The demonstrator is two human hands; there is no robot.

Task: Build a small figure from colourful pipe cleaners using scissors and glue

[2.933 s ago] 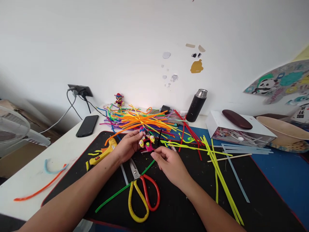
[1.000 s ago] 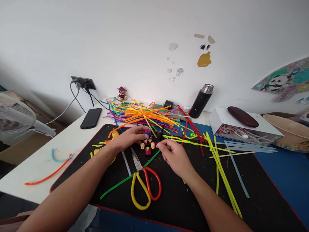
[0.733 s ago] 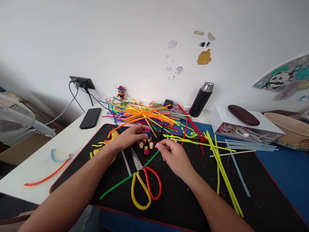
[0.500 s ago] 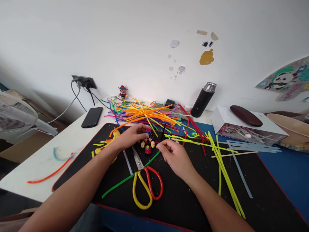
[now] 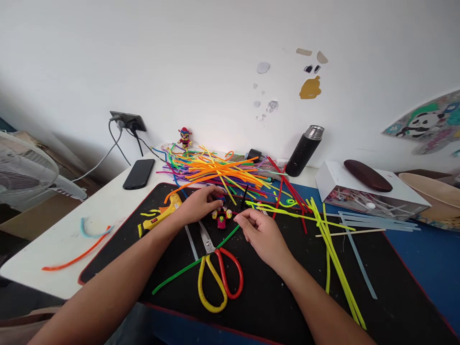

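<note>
A small pipe-cleaner figure [image 5: 222,216], pink with yellow hands, stands on the black mat [image 5: 273,297]. My left hand [image 5: 200,204] is closed around its upper part from the left. My right hand [image 5: 259,232] pinches a thin black pipe cleaner [image 5: 245,196] beside the figure's right side. Scissors [image 5: 215,268] with one yellow and one red handle lie just in front of both hands, over a long green pipe cleaner [image 5: 187,270].
A heap of coloured pipe cleaners [image 5: 219,172] lies behind the hands. A yellow glue gun [image 5: 161,215] rests at the left, a phone [image 5: 138,173] and fan [image 5: 25,172] farther left. A black flask [image 5: 304,151], white box [image 5: 366,194] and yellow-green pipe cleaners [image 5: 334,258] are on the right.
The figure has come down from a raised hold to the mat. Both hands stay on either side of it; the view has drifted slightly.
</note>
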